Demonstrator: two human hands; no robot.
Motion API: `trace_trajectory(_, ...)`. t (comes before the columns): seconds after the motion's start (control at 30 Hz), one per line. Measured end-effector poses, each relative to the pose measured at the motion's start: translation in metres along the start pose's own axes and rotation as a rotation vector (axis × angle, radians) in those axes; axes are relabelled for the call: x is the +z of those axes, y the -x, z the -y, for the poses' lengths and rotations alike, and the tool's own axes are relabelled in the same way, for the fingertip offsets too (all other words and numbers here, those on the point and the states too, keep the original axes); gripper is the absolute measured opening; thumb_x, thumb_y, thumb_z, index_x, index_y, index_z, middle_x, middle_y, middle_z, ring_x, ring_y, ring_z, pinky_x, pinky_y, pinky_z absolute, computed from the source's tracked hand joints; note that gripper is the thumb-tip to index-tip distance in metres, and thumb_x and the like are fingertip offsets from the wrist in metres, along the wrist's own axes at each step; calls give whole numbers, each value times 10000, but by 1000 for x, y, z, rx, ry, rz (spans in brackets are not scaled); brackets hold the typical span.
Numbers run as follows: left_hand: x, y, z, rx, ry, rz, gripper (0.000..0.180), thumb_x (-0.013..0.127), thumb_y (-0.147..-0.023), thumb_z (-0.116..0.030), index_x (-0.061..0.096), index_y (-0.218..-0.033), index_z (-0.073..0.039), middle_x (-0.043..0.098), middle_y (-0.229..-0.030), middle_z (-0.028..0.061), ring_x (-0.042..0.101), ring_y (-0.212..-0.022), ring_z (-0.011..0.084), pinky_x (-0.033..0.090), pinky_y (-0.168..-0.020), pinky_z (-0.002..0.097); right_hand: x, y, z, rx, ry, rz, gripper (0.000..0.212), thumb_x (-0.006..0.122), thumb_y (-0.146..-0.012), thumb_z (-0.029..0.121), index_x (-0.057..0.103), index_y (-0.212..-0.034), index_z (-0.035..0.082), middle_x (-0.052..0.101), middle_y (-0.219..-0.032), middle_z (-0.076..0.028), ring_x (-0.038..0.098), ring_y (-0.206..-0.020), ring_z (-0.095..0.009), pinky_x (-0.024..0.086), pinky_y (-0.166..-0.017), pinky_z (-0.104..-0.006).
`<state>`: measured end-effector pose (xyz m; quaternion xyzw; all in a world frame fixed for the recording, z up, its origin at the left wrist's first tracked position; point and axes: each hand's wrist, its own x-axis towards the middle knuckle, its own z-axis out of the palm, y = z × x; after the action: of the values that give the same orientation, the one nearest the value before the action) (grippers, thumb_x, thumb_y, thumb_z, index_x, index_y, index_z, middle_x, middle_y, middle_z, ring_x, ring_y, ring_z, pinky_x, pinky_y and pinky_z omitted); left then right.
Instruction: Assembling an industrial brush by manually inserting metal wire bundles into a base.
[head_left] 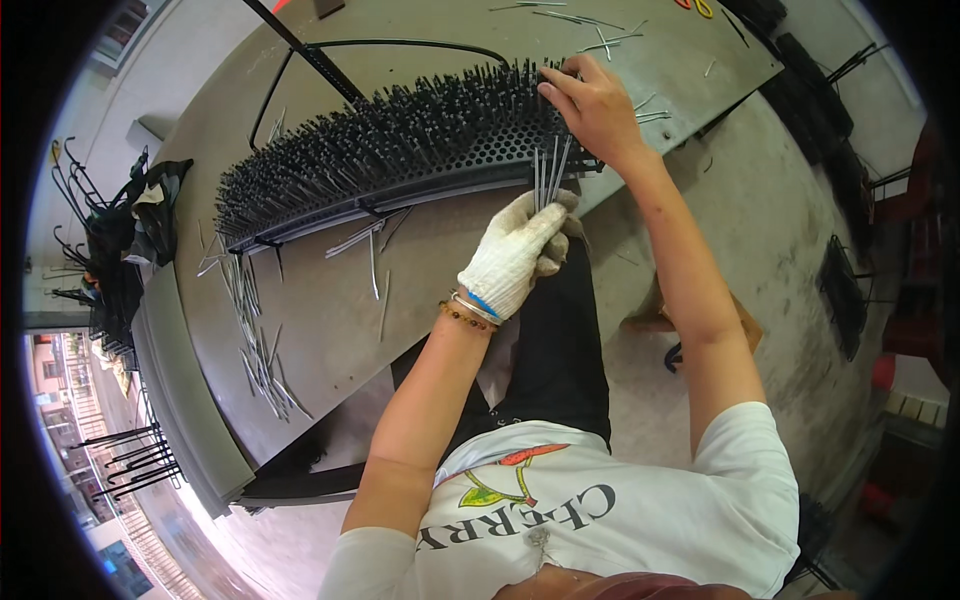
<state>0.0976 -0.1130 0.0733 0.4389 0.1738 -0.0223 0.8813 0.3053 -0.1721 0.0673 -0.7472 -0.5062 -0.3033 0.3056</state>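
Silver metal rods (241,290) littered the grey worktop (325,320) beside a black perforated rack (490,155). White-gloved left fingers (548,220) gripped more rods (541,180); bare right fingers (565,103) curled at the rack's right end, hold unclear.

A white knit glove (497,266) covers the left hand (525,240) – silver bangle (474,308), beaded bracelet (465,318) below – with white printed T-shirt (655,500) and black trousers (560,350)

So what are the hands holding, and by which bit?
The left grip holds rods by their near part, far ends poking out. For the right grip, I can't tell.
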Motion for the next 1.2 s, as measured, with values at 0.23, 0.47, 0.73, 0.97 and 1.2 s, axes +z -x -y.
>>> trace_trajectory(0.23,4,-3,-2,108,-45,-43,246,538,-959,-211,538,-1142,-45,589,-848,16,508,-633,36,415,-506,160,-59,7,31,522,-819,308,207,656,-893,183,707,-963,-5,693,-875,-59,636,-751,-132,499,-672,-282)
trace_trajectory(0.47,6,-11,3,126,-171,-63,265,515,-970,-237,543,-1144,-38,600,-859,20,547,-653,62,455,-520,183,-68,14,31,782,-1089,330,204,671,-884,157,702,-924,-40,679,-799,-38,597,-716,-76,483,-656,-222)
trace_trajectory(0.73,-1,-30,3,-11,34,-4,280,480,-987,-210,477,-1209,-40,623,-925,88,552,-649,80,451,-493,178,-31,-24,-32,477,-757,-248,260,700,-838,46,649,-1082,-24,700,-839,-68,643,-768,-101,512,-712,-237)
trace_trajectory(0.97,-9,-32,1,-63,68,16,327,499,-987,-212,447,-1256,-34,622,-967,164,573,-652,113,472,-496,188,-2,-20,-29,386,-531,-92,255,717,-827,90,664,-1071,39,709,-846,-71,652,-739,-103,511,-714,-236)
trace_trajectory(1.2,-6,-28,-3,-64,3,10,296,480,-990,-218,440,-1219,-36,615,-918,117,540,-640,81,442,-493,181,-2,-18,-25,220,-479,-103,214,705,-832,72,664,-1036,27,707,-877,-94,674,-754,-135,527,-701,-253)
